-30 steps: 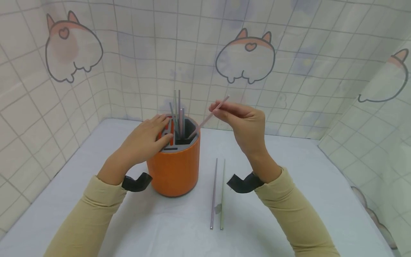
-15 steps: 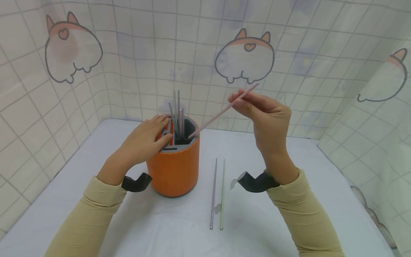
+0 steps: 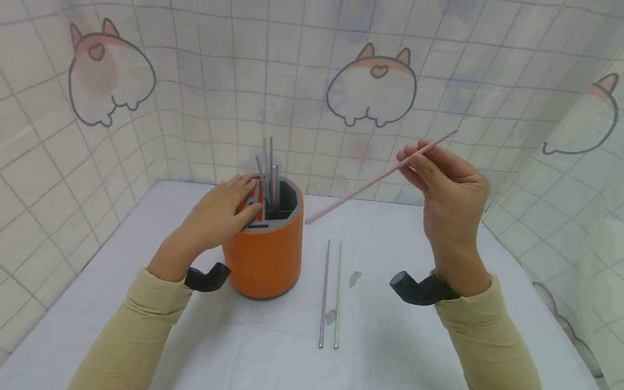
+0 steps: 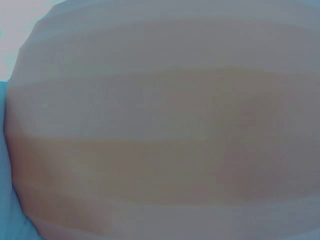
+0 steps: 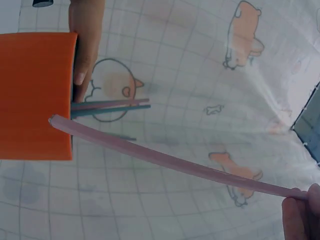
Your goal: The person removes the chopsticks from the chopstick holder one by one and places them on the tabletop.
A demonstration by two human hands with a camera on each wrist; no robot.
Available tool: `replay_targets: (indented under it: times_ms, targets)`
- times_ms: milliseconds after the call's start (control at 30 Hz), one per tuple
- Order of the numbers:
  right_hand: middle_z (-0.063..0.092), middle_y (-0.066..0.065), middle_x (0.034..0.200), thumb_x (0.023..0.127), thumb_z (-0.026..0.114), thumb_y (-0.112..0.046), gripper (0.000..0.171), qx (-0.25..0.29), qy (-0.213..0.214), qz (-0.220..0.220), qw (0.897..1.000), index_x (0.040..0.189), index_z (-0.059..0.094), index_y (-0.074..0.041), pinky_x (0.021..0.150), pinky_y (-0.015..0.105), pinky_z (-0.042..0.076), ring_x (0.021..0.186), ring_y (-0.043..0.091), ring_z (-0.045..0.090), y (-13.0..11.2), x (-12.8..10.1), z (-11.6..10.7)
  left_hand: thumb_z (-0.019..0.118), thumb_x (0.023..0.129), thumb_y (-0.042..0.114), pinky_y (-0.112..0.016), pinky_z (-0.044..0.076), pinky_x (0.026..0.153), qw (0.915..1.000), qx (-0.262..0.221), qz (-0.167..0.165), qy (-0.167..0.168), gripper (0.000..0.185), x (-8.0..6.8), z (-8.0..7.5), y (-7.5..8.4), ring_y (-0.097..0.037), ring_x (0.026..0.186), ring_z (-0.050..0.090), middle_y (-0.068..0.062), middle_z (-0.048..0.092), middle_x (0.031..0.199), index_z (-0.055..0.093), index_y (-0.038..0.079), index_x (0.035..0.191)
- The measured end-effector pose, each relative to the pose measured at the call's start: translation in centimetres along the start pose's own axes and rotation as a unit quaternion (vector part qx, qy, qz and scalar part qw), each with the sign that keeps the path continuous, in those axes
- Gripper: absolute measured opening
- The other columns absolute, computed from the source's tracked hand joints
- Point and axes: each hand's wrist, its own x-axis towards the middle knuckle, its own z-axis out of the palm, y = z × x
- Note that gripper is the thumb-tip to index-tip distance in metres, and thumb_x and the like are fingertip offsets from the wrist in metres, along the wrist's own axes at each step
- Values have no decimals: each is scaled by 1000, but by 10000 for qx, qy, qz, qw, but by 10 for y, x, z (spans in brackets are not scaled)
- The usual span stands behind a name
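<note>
My right hand (image 3: 453, 189) pinches a slim pink chopstick (image 3: 370, 181) near its upper end. The chopstick slants down to the left, and its lower tip is just right of the orange utensil holder (image 3: 263, 260), apart from it. In the right wrist view the same chopstick (image 5: 170, 160) crosses the picture from the fingertips at the lower right. Several thin chopsticks (image 3: 274, 187) stand in the holder's dark compartment. My left hand (image 3: 214, 214) rests on the holder's grey slotted top, fingers spread over its left side.
A purple chopstick (image 3: 324, 298) and a pale green chopstick (image 3: 338, 298) lie side by side on the white tabletop (image 3: 273, 346), right of the holder. Behind and at the sides hangs a grid-patterned curtain (image 3: 209, 92) with cartoon animal drawings.
My right hand has moved right, drawing the pink chopstick out of the holder's compartment until its tip is past the rim. The left hand has stayed on the holder.
</note>
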Motion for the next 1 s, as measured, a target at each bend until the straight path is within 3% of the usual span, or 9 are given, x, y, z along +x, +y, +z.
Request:
replay_targets:
  times_ms: [167,267,333,433,533,667,800,1000]
  targets:
    - [74,17,87,81,75,7,23,-176,353,450,9982,103,72,15,79,37,61,78,27,76,6,-4,-21,41,106,38,-54,10,127,10000,-8,1,4,65,-1,0,-1,-36,155,13,-16,20,166,24,4,157]
    - [76,13,88,84,75,3,20,-604,166,997,9930,102,75,9,79,34,60,80,23,77,12,-7,-36,42,106,38,-55,10,127,10000,-32,-13,-1,65,-2,1,-1,-36,155,13,-16,20,166,25,3,157]
    - [77,9,89,86,73,0,15,-898,-140,1515,9843,100,77,3,80,32,60,82,19,77,17,-7,-47,42,105,38,-55,10,127,10000,-47,-7,-5,65,-2,1,-1,-36,155,13,-16,20,166,25,3,157]
    - [78,3,90,89,71,-2,12,-1295,-687,2415,9593,95,80,-7,82,28,60,85,14,77,28,-6,-62,42,106,38,-55,11,127,10000,-52,15,26,64,-1,0,-1,-37,155,13,-17,20,166,25,3,157]
    - [78,-3,91,91,70,-7,12,-1797,-1113,3251,9217,93,79,-15,83,24,60,87,10,76,42,-6,-75,42,106,37,-56,11,127,10000,-24,17,59,64,-1,-1,-1,-37,155,14,-17,20,166,25,3,157]
    - [77,-5,94,93,69,-11,22,-2227,-1332,3939,8818,113,73,-3,85,23,59,91,8,75,63,-14,-89,42,105,38,-55,11,127,10000,-5,3,49,64,-2,-2,-1,-37,155,13,-16,20,166,25,3,157]
    - [77,-2,98,93,69,-13,46,-2396,-1269,4350,8586,130,57,13,86,24,59,93,9,75,84,-21,-101,42,105,37,-55,11,127,10000,-25,9,47,64,-2,-2,-1,-37,155,14,-16,20,166,25,3,157]
    - [77,3,99,94,68,-13,46,-2815,-1102,4763,8257,132,56,13,83,24,61,88,10,75,114,-32,-112,42,105,37,-55,10,127,10000,-41,-7,40,64,-2,-2,-1,-36,155,13,-16,19,166,25,3,157]
